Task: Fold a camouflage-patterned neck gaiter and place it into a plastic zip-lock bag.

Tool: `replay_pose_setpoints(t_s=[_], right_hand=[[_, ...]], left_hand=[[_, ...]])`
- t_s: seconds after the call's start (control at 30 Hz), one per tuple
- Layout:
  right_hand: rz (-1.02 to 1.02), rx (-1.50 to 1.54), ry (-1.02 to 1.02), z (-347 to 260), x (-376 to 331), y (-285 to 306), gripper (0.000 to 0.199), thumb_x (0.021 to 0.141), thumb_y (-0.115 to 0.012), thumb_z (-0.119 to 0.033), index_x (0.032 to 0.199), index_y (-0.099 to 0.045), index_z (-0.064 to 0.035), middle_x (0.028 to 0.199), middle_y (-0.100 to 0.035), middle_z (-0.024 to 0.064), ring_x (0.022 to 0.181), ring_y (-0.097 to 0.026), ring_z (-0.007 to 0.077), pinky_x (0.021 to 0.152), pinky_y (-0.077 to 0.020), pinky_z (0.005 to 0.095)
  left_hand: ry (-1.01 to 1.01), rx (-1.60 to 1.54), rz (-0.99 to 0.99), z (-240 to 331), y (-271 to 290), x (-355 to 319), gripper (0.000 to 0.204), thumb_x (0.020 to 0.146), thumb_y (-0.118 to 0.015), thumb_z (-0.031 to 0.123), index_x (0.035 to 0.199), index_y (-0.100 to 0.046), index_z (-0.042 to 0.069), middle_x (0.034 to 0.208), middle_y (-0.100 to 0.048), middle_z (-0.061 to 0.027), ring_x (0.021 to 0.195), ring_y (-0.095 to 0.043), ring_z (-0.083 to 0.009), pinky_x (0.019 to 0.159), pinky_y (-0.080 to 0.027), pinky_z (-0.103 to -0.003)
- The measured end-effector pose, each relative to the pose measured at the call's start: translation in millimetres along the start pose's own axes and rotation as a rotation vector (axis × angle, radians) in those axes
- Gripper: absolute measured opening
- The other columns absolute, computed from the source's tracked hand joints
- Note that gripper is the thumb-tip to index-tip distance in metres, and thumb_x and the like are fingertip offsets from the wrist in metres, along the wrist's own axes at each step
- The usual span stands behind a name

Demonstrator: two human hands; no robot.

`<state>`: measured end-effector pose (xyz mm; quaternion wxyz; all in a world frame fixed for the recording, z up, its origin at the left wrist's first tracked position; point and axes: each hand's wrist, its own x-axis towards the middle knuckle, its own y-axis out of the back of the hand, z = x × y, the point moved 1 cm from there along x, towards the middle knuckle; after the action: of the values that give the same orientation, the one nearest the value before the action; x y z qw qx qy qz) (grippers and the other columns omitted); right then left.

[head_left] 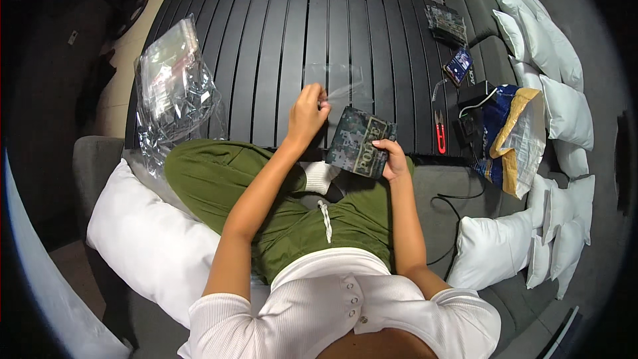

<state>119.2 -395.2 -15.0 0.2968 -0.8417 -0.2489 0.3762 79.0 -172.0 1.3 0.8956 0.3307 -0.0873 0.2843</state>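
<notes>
The left hand (307, 114) pinches the edge of a clear thin plastic sleeve (335, 80) above the near edge of the black slatted table (266, 40). The right hand (393, 159) grips a flat camouflage fabric pouch (359, 141) — just beside the sleeve, over the lap. Red small scissors (440, 131) lie near the table's right edge.

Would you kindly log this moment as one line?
left hand: pinching clear bag | right hand: holding camouflage patch | red snips: on slatted table

Soft, even light falls from above onto my lap; shadows stay faint. Glare flashes off the plastic bags (174, 90) at my left, and the white pillows (551, 93) at right nearly blow out. The slatted table (279, 40) bows with fisheye distortion, and the corners sink into black vignette. Centre focus is sharp.
</notes>
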Motion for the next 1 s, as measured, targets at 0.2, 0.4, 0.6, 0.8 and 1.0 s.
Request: replay_pose_setpoints(t_s=[0.2, 0.4, 0.6, 0.8, 1.0], right_hand=[[-0.028, -0.009, -0.005, -1, -3, 7, 0.039, 0.076, -0.050, -0.003, 0.112, -0.051, 0.0084, 0.101, -0.062, 0.0183, 0.087, -0.064, 0.0269, 0.078, -0.0535, 0.0404], [-0.025, -0.032, -0.053, -2, 1, -9, 0.032, 0.074, -0.053, 0.000, 0.106, -0.055, 0.0053, 0.095, -0.063, 0.0139, 0.079, -0.065, 0.0238, 0.072, -0.0546, 0.0382], [-0.019, 0.124, -0.113, 2, 17, -4, 0.032, 0.076, -0.052, -0.004, 0.107, -0.055, 0.0044, 0.096, -0.063, 0.0160, 0.082, -0.064, 0.0270, 0.075, -0.0538, 0.0411], [-0.076, 0.258, -0.109, 4, 24, 0, 0.039, 0.079, -0.047, -0.011, 0.115, -0.050, 0.0044, 0.109, -0.059, 0.0199, 0.098, -0.059, 0.0332, 0.089, -0.0471, 0.0469], [-0.068, 0.427, -0.039, 3, 23, -6, 0.042, 0.082, -0.047, -0.015, 0.119, -0.047, 0.0039, 0.118, -0.054, 0.0210, 0.107, -0.054, 0.0352, 0.094, -0.0415, 0.0502]], left_hand=[[-0.004, -0.135, -0.012, 5, 3, 1, 0.019, 0.073, -0.062, 0.000, 0.090, -0.053, 0.003, 0.079, -0.051, -0.0107, 0.070, -0.055, -0.0249, 0.063, -0.045, -0.034], [-0.073, -0.065, -0.032, 4, 1, -6, 0.019, 0.075, -0.064, 0.002, 0.092, -0.057, 0.005, 0.080, -0.051, -0.0101, 0.069, -0.055, -0.0234, 0.064, -0.046, -0.033], [-0.082, -0.089, -0.044, 1, -1, -10, 0.019, 0.076, -0.062, 0.001, 0.094, -0.057, 0.005, 0.082, -0.052, -0.0094, 0.072, -0.057, -0.0239, 0.064, -0.047, -0.033], [-0.160, -0.010, -0.022, 6, -1, -15, 0.022, 0.076, -0.061, -0.001, 0.096, -0.057, 0.005, 0.085, -0.052, -0.0099, 0.074, -0.058, -0.0281, 0.064, -0.047, -0.035], [-0.200, -0.063, -0.022, 3, -1, -21, 0.024, 0.072, -0.059, -0.007, 0.094, -0.058, 0.003, 0.088, -0.054, -0.0100, 0.074, -0.059, -0.0273, 0.064, -0.048, -0.035]])
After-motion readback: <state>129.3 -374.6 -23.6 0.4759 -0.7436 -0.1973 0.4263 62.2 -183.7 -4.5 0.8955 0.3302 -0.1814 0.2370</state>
